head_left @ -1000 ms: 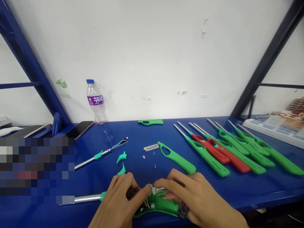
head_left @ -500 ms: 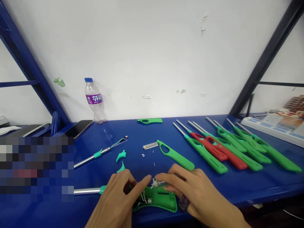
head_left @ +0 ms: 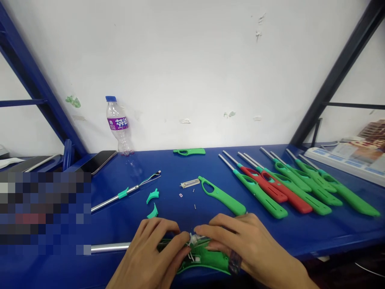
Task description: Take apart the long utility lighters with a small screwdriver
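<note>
The right hand (head_left: 240, 241) grasps a clear part (head_left: 194, 240) over the open green casing (head_left: 218, 260) on the counter (head_left: 162, 162), a dark object (head_left: 234, 263) beneath its palm. The left hand (head_left: 156, 251) curls over the casing, fingertips near the clear part; its grip is unclear.

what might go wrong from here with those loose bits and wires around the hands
The thin white wires in the open green shell run close to the left hand's fingers and might snag. The clear part at the right hand's fingertips could slip. The small pins lie loose on the blue table, so a brushing hand may roll them away.
</note>
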The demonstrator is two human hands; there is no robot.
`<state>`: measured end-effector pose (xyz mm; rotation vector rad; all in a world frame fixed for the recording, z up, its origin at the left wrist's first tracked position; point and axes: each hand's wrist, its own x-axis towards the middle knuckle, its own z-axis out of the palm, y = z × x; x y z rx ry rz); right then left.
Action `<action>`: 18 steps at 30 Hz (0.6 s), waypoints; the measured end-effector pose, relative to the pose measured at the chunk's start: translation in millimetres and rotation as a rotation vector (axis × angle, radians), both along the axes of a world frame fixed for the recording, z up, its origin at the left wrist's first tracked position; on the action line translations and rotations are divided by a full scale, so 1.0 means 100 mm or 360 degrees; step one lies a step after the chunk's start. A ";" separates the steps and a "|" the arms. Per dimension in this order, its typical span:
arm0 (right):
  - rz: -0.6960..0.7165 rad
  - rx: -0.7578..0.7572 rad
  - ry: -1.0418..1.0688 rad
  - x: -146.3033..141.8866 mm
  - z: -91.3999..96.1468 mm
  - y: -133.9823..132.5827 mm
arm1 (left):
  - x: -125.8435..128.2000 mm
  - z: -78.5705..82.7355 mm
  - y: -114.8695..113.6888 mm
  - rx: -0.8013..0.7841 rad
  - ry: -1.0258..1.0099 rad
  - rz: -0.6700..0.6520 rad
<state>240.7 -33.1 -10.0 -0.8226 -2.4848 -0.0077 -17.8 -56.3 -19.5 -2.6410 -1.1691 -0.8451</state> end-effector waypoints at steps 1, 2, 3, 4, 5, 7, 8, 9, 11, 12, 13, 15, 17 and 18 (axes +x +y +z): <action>0.0007 0.0000 0.0012 -0.01 0.01 0.00 | 0.00 0.01 0.00 -0.0013 0.0006 -0.0004; 0.0012 -0.0001 0.0021 -0.01 0.02 0.00 | 0.00 0.01 0.00 -0.0012 0.0006 -0.0007; 0.0013 -0.0003 0.0022 -0.02 0.02 0.00 | 0.00 0.01 -0.01 -0.0003 0.0007 -0.0009; 0.0014 -0.0003 0.0018 -0.02 0.03 0.00 | 0.00 0.01 -0.01 0.0008 0.0011 -0.0012; 0.0014 -0.0001 0.0011 -0.02 0.03 0.00 | -0.01 0.01 -0.01 0.0020 0.0013 -0.0010; 0.0014 -0.0014 -0.0013 -0.02 0.02 0.00 | -0.01 0.00 -0.01 0.0037 0.0023 -0.0008; 0.0014 -0.0032 -0.0026 -0.01 0.01 0.00 | -0.02 0.00 -0.01 0.0034 0.0029 -0.0004; 0.0013 -0.0052 -0.0036 -0.01 0.01 0.00 | -0.02 -0.01 -0.01 0.0030 0.0033 -0.0004; 0.0007 -0.0099 -0.0052 0.00 0.01 0.00 | -0.04 -0.02 0.00 0.0024 0.0039 -0.0013; 0.0002 -0.0115 -0.0056 0.00 0.01 0.00 | -0.04 -0.03 0.00 0.0017 0.0045 -0.0018; 0.0000 -0.0122 -0.0060 0.01 0.01 0.00 | -0.05 -0.03 0.00 0.0008 0.0050 -0.0019; 0.0003 -0.0118 -0.0062 0.01 0.03 -0.01 | -0.05 -0.03 0.00 -0.0002 0.0060 -0.0020; 0.0011 -0.0108 -0.0070 0.00 0.04 -0.01 | -0.05 -0.03 -0.01 -0.0001 0.0065 -0.0021; 0.0013 -0.0108 -0.0077 0.00 0.04 -0.01 | -0.04 -0.02 -0.01 0.0001 0.0062 -0.0018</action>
